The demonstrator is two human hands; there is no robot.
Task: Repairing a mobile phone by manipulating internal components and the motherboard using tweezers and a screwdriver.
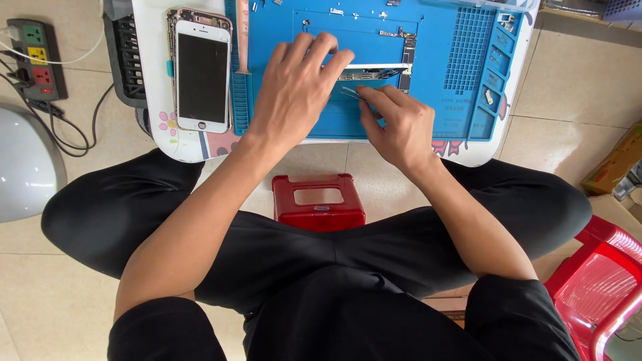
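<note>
Circuit board (374,72) lies on the blue mat (461,47), long axis running left-right, w/ a short leg going up at its right end. Left hand (294,90) lies flat over the board's left part, fingers spread, pressing it down. Right hand (398,120) is pinched on tweezers (352,92), tips pointing left, just below the board's edge. Hands are close, nearly touching. Board's left end is hidden under fingers; tiny parts on the mat are too small to make out. Phone (202,70) lies screen-up left of the mat, long axis up-down, well apart. Power strip (37,57) on floor far left. Red stool (318,200) between the knees.
</note>
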